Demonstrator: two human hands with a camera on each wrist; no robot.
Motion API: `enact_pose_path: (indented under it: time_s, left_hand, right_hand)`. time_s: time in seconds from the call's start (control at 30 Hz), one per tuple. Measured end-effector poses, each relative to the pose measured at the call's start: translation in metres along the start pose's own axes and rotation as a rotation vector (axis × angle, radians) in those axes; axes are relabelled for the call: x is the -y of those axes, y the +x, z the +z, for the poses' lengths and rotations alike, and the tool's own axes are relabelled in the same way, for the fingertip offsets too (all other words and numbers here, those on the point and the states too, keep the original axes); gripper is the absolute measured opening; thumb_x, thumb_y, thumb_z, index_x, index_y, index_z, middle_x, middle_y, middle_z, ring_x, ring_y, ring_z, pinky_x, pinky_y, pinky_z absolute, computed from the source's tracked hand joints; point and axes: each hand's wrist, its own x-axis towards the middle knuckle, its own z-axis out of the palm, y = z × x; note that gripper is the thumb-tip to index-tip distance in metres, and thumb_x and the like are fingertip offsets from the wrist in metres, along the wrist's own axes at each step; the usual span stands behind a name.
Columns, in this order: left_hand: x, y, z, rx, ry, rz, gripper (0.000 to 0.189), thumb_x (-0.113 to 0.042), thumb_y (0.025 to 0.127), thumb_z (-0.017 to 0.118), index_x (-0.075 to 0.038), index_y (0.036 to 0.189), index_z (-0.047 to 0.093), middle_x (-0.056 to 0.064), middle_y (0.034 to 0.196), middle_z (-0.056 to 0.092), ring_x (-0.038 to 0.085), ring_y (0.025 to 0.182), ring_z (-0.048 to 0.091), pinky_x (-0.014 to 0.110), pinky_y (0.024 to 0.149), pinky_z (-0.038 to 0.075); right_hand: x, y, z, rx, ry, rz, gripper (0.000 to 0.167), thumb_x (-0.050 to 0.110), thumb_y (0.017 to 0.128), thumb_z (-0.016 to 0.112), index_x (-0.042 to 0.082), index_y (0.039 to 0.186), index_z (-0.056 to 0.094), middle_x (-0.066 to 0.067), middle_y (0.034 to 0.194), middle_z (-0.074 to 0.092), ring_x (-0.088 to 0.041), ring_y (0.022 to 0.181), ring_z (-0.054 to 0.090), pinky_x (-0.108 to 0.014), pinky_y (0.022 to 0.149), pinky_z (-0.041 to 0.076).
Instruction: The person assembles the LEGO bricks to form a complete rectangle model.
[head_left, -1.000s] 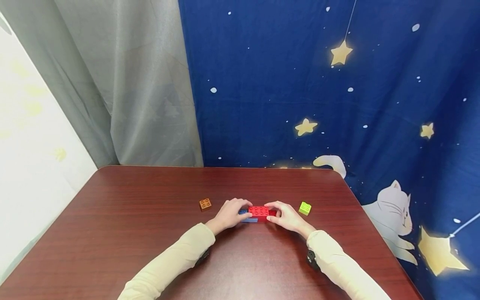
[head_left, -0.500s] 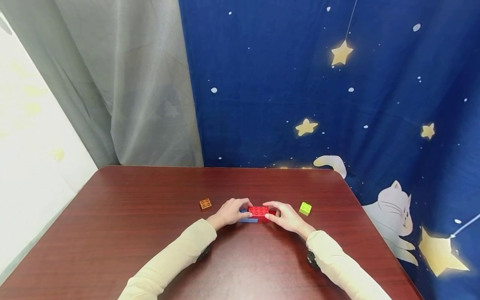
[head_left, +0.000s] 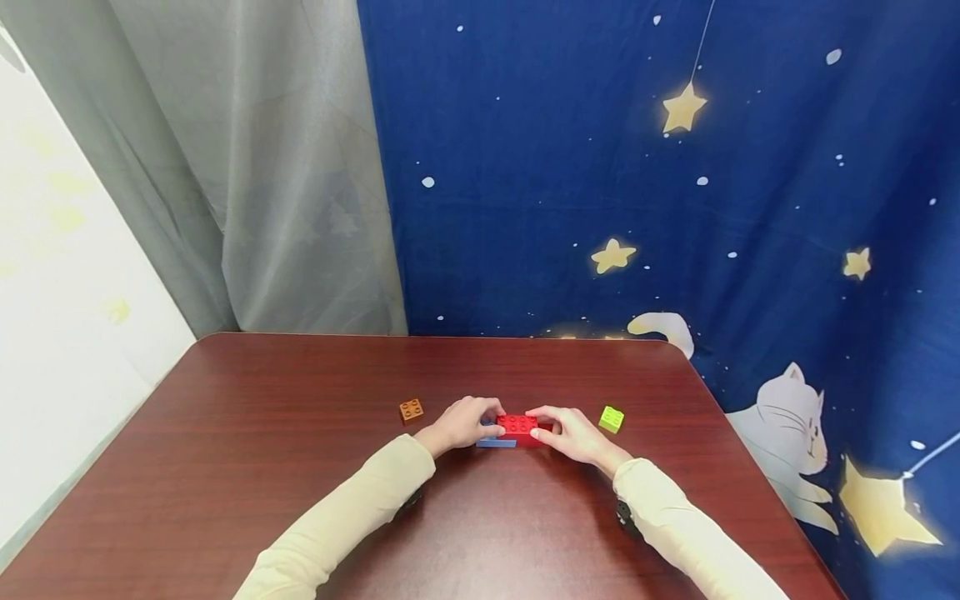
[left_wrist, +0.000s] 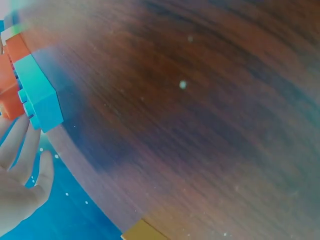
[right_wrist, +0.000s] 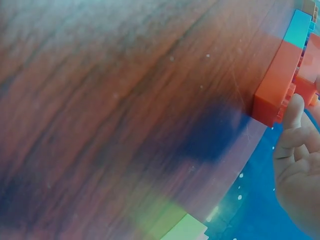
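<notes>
A red toy building brick (head_left: 517, 425) with studs on top lies across two bricks set end to end. Under its left part is a blue brick (head_left: 497, 443); the lower red brick (right_wrist: 277, 82) is under its right part. My left hand (head_left: 465, 425) pinches the left end of the upper brick between thumb and fingers. At the opposite end my right hand (head_left: 576, 435) grips it the same way. Studs of the lower bricks show beside it in both wrist views. Whether the upper brick sits fully down I cannot tell.
An orange-brown brick (head_left: 410, 409) stands to the left on the dark wooden table (head_left: 300, 467). To the right is a lime green brick (head_left: 611, 419). Behind the table's far edge hang a grey curtain (head_left: 307, 208) and a blue star-patterned one (head_left: 517, 167).
My right thumb has shifted slightly left and up on the upper red brick. Both hands otherwise stay almost in place, and the loose bricks have not moved.
</notes>
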Motion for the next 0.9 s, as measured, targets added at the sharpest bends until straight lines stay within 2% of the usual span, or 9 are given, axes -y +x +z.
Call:
enact_pose_path:
  time_s: [0.13, 0.4, 0.53, 0.7, 0.9]
  left_hand:
    - [-0.0013, 0.0004, 0.0000, 0.004, 0.026, -0.007, 0.020, -0.029, 0.078, 0.067, -0.014, 0.091, 0.061, -0.001, 0.087, 0.063, 0.015, 0.082, 0.057, 0.031, 0.074, 0.043]
    - [-0.0019, 0.0019, -0.0007, 0.008, 0.124, 0.002, 0.024, -0.031, 0.076, 0.068, -0.015, 0.092, 0.061, -0.001, 0.087, 0.058, 0.013, 0.082, 0.051, 0.031, 0.075, 0.041]
    - [-0.0035, 0.0024, -0.0017, -0.001, 0.171, 0.039, 0.024, -0.032, 0.077, 0.068, -0.014, 0.091, 0.061, -0.001, 0.084, 0.055, 0.013, 0.079, 0.049, 0.031, 0.072, 0.040]
    - [-0.0026, 0.0032, -0.0012, -0.010, 0.175, 0.048, 0.024, -0.033, 0.077, 0.068, -0.014, 0.091, 0.061, -0.001, 0.084, 0.055, 0.012, 0.079, 0.050, 0.031, 0.071, 0.040]
    - [0.0015, 0.0039, 0.0003, -0.010, 0.171, 0.056, 0.025, -0.033, 0.076, 0.068, -0.014, 0.090, 0.061, -0.001, 0.084, 0.056, 0.012, 0.078, 0.051, 0.029, 0.071, 0.041]
  right_hand:
    - [0.0017, 0.0003, -0.0024, 0.002, -0.017, -0.028, 0.035, 0.018, 0.080, 0.066, 0.008, 0.113, 0.059, -0.001, 0.095, 0.059, -0.010, 0.056, 0.047, -0.023, 0.053, 0.042]
    - [0.0047, 0.0015, -0.0067, -0.005, 0.017, 0.015, 0.029, 0.018, 0.078, 0.067, 0.008, 0.105, 0.060, -0.002, 0.090, 0.061, -0.013, 0.053, 0.047, -0.024, 0.049, 0.041]
    - [0.0045, 0.0018, -0.0081, -0.022, -0.011, -0.010, 0.028, 0.016, 0.077, 0.069, 0.008, 0.103, 0.061, -0.002, 0.088, 0.059, -0.012, 0.054, 0.046, -0.023, 0.049, 0.040]
    - [0.0038, 0.0022, -0.0072, -0.063, -0.030, -0.058, 0.027, 0.013, 0.074, 0.071, 0.007, 0.099, 0.062, -0.001, 0.084, 0.054, -0.010, 0.054, 0.044, -0.023, 0.049, 0.039]
    - [0.0011, 0.0026, -0.0043, -0.057, -0.010, -0.040, 0.028, 0.014, 0.075, 0.071, 0.007, 0.100, 0.063, 0.002, 0.075, 0.051, -0.011, 0.056, 0.043, -0.022, 0.050, 0.037]
